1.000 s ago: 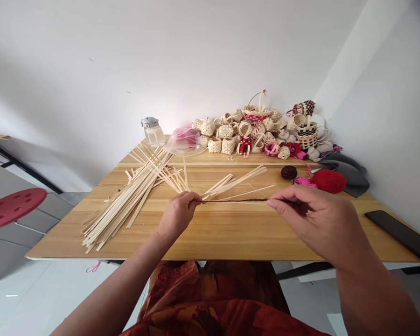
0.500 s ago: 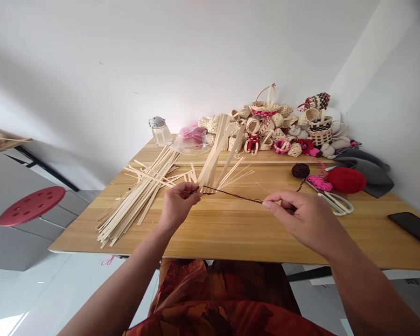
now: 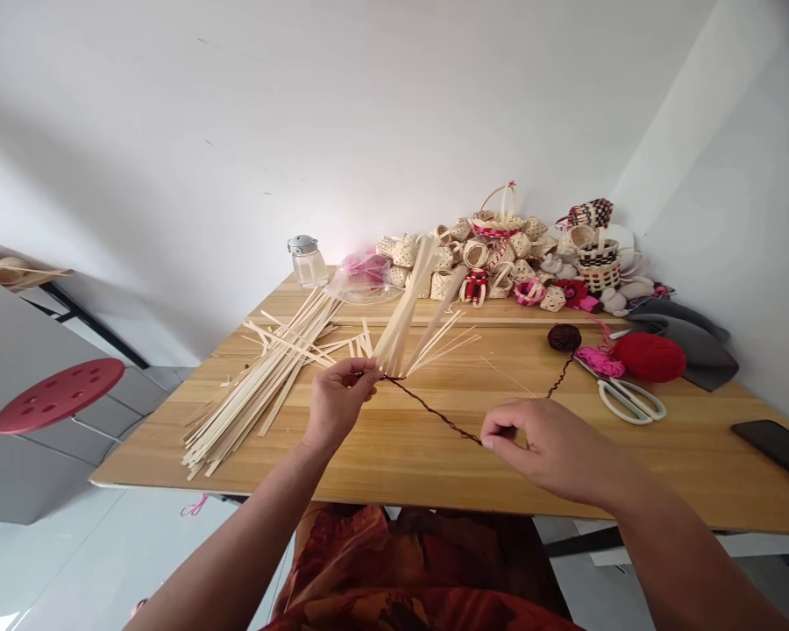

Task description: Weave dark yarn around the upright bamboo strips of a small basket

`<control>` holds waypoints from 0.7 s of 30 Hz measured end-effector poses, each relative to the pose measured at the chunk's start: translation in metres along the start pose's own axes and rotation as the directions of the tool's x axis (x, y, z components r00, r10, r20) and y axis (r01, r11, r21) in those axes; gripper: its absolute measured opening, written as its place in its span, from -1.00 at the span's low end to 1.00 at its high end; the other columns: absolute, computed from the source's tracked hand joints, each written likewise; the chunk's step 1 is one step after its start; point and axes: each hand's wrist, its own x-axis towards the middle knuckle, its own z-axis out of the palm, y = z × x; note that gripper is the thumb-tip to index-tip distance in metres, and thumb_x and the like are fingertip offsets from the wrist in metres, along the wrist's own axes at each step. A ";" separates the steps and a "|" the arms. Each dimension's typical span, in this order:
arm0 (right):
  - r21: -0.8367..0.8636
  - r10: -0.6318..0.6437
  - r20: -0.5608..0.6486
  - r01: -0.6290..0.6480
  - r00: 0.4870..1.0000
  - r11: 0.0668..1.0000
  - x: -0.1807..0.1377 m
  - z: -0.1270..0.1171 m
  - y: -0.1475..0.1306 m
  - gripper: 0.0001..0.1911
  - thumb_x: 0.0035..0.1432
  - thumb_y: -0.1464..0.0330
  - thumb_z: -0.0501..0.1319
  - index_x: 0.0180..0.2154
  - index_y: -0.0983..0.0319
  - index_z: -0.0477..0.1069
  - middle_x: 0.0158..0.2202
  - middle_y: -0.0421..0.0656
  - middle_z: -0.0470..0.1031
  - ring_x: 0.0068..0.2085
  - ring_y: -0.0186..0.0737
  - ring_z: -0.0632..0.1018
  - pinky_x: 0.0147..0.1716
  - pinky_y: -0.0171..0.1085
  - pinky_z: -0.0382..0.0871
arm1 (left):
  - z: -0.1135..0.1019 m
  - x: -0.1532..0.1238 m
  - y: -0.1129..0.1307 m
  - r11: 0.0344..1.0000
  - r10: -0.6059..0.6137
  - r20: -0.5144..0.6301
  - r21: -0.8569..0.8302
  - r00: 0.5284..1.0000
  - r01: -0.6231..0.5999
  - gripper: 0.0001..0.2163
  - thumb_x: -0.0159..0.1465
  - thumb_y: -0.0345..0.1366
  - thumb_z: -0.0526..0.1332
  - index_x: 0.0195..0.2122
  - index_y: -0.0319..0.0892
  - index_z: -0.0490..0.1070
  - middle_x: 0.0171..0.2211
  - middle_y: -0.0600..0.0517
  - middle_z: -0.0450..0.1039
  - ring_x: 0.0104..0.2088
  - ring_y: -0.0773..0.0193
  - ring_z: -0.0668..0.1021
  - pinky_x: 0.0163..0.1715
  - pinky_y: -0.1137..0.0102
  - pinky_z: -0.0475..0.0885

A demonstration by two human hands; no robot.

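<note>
My left hand [image 3: 342, 399] is closed in a pinch on one end of dark brown yarn [image 3: 434, 412], near the table's middle. From there the yarn slants down to my right hand [image 3: 545, 447], whose thumb and forefinger are pinched at it. Past my right hand, a kinked length runs up to a dark brown yarn ball [image 3: 564, 337]. Just beyond my left fingertips, a bundle of pale flat strips [image 3: 408, 307] reaches toward the back; I cannot tell whether my fingers touch it.
More strips [image 3: 263, 386] lie in a pile at left. White-handled scissors [image 3: 631, 403], a red yarn ball [image 3: 650, 344] and pink yarn [image 3: 600, 361] lie at right. Small woven baskets [image 3: 477, 254] crowd the back, near a glass jar [image 3: 309, 263]. A phone [image 3: 776, 447] lies at the right edge.
My right hand has moved down and slightly left, bringing its yarn end lower, so the yarn slopes more steeply. My left hand keeps its pinch. The view has tilted slightly upward.
</note>
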 end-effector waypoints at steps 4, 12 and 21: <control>0.116 -0.020 0.030 0.017 0.999 0.993 0.015 0.017 0.004 -0.70 0.19 0.25 0.25 -0.04 0.09 0.56 -0.01 -0.13 0.60 -0.05 -0.04 0.59 -0.12 -0.17 0.41 | 0.003 -0.005 -0.001 0.999 0.027 0.027 0.015 0.999 -0.028 -0.78 0.05 -0.20 0.44 -0.34 -0.21 0.57 -0.53 0.06 0.54 -0.55 0.36 0.56 -0.52 0.50 0.49; 0.491 0.082 -0.121 -0.012 0.989 0.871 0.065 0.079 -0.016 -0.39 0.10 0.24 0.34 0.18 0.18 0.34 0.20 -0.02 0.42 -0.18 -0.19 0.58 -0.27 -0.23 0.45 | 0.003 -0.015 0.002 0.951 0.246 0.041 0.183 0.968 -0.250 -0.88 0.17 -0.24 0.35 -0.31 -0.16 0.57 -0.44 0.04 0.58 -0.44 0.30 0.61 -0.40 0.46 0.53; 0.669 0.103 -0.145 0.021 0.984 0.743 0.085 0.113 -0.020 -0.77 0.11 0.25 0.32 -0.19 0.20 0.46 -0.14 -0.14 0.57 -0.12 -0.15 0.56 -0.26 -0.25 0.40 | 0.001 -0.022 -0.003 0.995 0.041 0.185 0.080 0.982 -0.056 -0.79 0.25 -0.13 0.28 -0.30 -0.15 0.33 -0.20 0.01 0.55 -0.44 0.25 0.66 -0.68 0.52 0.46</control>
